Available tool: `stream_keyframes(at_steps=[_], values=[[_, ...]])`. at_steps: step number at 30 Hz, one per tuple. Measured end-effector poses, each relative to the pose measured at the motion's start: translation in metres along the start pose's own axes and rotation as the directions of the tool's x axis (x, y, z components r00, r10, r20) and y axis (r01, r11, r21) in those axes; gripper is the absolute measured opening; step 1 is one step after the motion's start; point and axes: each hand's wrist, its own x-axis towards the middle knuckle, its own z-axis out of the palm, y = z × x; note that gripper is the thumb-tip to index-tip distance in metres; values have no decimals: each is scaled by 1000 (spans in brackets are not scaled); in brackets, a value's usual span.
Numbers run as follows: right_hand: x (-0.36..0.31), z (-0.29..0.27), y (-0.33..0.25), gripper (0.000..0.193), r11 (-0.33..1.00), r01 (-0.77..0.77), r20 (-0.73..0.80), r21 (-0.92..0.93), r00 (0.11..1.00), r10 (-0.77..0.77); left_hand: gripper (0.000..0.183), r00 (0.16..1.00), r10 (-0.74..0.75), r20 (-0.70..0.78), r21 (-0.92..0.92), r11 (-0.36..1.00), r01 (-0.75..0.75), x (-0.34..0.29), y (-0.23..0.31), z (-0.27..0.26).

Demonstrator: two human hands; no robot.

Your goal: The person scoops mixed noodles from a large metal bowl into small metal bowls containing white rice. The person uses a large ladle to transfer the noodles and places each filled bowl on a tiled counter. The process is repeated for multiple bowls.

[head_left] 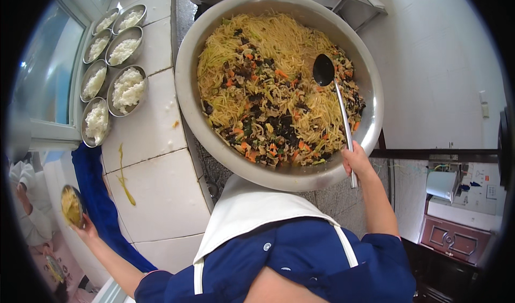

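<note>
My right hand (355,161) grips the long metal handle of a ladle (333,96) whose dark bowl rests in the food near the far right of a very large steel basin (188,93). The basin holds shredded yellow vegetable strips mixed with dark and orange pieces. My left hand (86,229) reaches out to the left past the counter edge and holds a small metal bowl (71,206) filled with the same yellow food, tilted on its side.
Several small metal bowls of white rice (127,90) stand in two rows on the white tiled counter (155,190) beside a window. A blue cloth (94,190) hangs over the counter's left edge. A person in white (27,203) is below left.
</note>
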Motion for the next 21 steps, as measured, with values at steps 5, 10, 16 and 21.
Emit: stream_keyframes(at_steps=[5, 10, 16, 21], values=[[12, 51, -27, 16, 881, -241, 177, 407, 967, 183, 59, 1000, 2, -18, -75, 997, -3, 38, -2, -16], [24, 77, -22, 24, 640, -404, 460, 654, 884, 87, 43, 991, 19, -134, -14, 1000, -21, 81, -3, -29], [25, 38, -17, 19, 876, -224, 208, 428, 967, 146, 33, 913, 325, -247, 378, 900, -218, 76, 17, -20], [30, 92, -18, 17, 866, -278, 178, 415, 958, 223, 29, 592, 806, -4, 979, -117, 167, -9, -38, 69]])
